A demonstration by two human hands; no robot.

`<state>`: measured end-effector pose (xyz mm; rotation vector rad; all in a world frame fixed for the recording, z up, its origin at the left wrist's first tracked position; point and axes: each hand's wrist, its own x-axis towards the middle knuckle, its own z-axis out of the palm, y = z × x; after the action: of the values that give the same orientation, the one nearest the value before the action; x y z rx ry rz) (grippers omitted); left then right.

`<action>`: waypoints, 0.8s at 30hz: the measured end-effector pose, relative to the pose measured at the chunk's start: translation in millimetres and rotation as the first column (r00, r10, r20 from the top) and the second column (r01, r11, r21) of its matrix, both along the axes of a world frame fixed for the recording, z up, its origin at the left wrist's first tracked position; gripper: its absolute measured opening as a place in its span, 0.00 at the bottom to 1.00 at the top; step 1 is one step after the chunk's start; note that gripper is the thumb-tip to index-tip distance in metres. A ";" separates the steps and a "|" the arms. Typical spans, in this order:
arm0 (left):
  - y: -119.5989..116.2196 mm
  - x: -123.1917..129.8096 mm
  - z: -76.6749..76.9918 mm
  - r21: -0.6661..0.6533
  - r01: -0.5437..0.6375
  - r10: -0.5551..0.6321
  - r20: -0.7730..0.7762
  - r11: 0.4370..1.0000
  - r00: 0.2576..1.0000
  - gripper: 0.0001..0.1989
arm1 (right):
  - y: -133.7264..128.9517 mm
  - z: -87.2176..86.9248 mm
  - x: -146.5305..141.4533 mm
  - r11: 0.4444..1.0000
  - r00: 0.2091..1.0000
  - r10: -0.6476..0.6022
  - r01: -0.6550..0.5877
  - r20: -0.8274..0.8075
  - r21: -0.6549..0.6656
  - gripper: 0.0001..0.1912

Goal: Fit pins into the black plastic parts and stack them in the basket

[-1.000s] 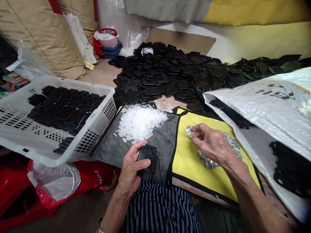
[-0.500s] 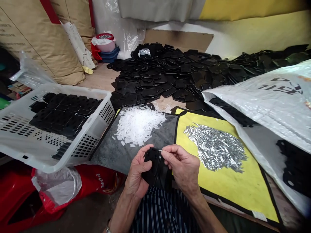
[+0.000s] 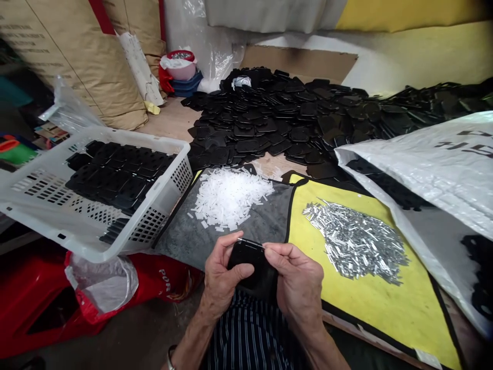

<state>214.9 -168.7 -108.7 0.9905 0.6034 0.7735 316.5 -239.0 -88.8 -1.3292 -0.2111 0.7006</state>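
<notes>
Our wooden desk [image 3: 165, 123] carries a wide heap of black plastic plates [image 3: 285, 115]. Nearer us lie a grey cloth [image 3: 265, 210] under a pile of white plastic sticks [image 3: 229, 198], and a yellow cloth [image 3: 385, 303] under a pile of silver metal pins [image 3: 356, 241]. A white crate [image 3: 150, 139] tilts at our left, and a white woven sack [image 3: 423, 174] lies at our right.

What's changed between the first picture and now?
The right hand has left the silver pieces on the yellow mat and moved to the black plate, where a thin silver pin now lies along its top edge. The left hand still holds the plate. The white pieces and the basket stayed put.
</notes>
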 end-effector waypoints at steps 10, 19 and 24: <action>8.2 -16.2 -5.9 0.119 0.010 -0.008 -0.019 0.993 1.000 0.24 | 11.5 3.2 0.1 0.973 0.973 0.228 -0.229 -0.029 -0.032 0.07; 4.3 -31.9 -4.3 -0.047 0.086 -0.089 -0.057 0.995 0.994 0.24 | 5.2 7.3 15.0 0.778 0.838 0.538 -0.536 -0.093 -0.327 0.15; 14.3 -56.2 4.0 -0.168 0.132 -0.153 -0.125 0.977 0.980 0.37 | 41.1 47.1 16.8 0.395 0.483 0.873 -0.774 -0.059 -0.496 0.11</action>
<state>158.6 -154.4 -104.7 0.9342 0.6942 0.5242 333.3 -197.9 -41.7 -1.7501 -1.0153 1.5535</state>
